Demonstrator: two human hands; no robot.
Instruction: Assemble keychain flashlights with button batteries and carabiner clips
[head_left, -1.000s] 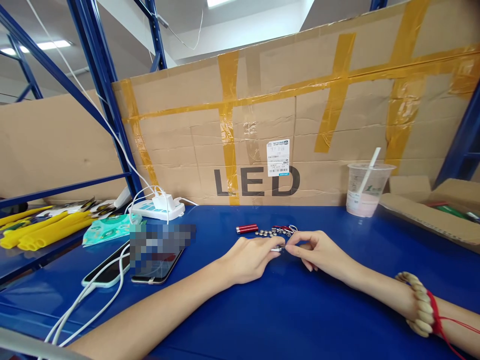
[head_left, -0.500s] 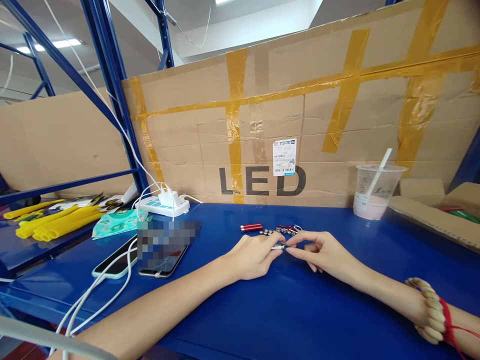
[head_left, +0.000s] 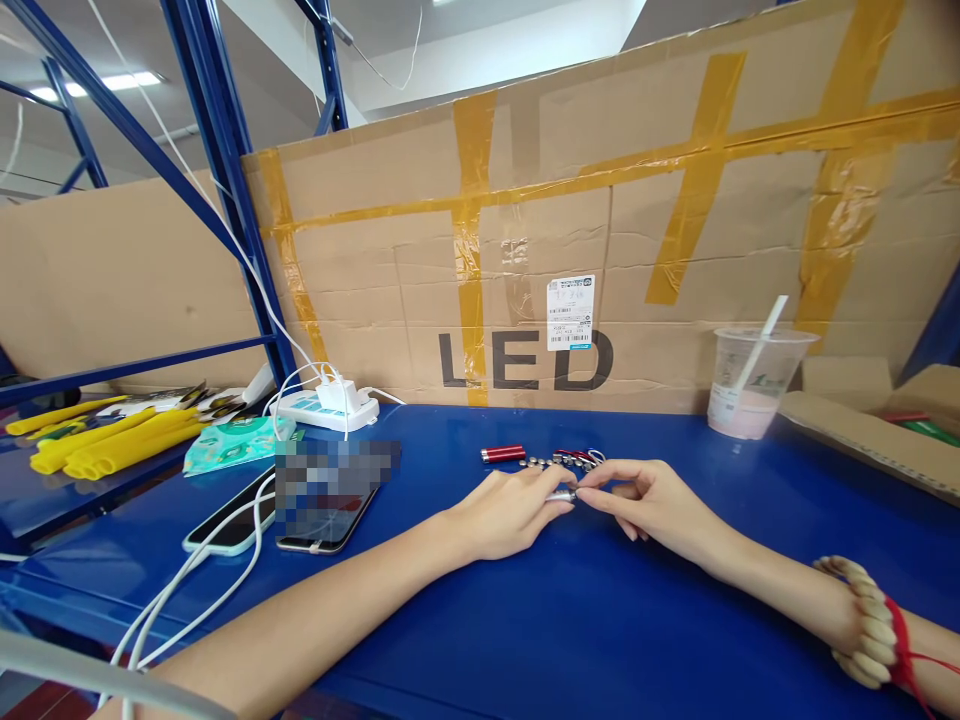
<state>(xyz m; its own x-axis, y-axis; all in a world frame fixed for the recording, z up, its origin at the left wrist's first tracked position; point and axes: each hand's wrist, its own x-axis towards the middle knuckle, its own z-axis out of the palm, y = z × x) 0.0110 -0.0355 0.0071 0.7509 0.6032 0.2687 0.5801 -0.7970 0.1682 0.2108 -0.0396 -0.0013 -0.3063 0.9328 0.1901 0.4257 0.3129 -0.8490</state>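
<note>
A small silver cylinder [head_left: 560,495] lies sideways between my two hands, low over the blue tabletop. My left hand [head_left: 504,512] is closed around it from the left, thumb below and fingers above. From the right, my right hand [head_left: 646,500] pinches its dark end between thumb and fingertips; whether a separate small piece sits in that pinch is hidden. Just behind the fingers lie several small round silver pieces like button cells [head_left: 532,463]. A red metal tube [head_left: 502,454] rests to their left. Another red piece with a white-and-red cord loop [head_left: 579,458] lies behind my right fingertips.
Two phones with white cables lie left: one pale-edged [head_left: 225,530], one dark [head_left: 330,525]. Behind them are a green wipes packet [head_left: 232,446] and a power strip [head_left: 300,410]. A plastic cup with a straw [head_left: 750,385] and an open cardboard box [head_left: 847,430] stand right.
Both hands keep hold of the silver cylinder. The left fingertips and the cylinder have shifted very slightly right, and the right fingertips have closed a little nearer to its end.
</note>
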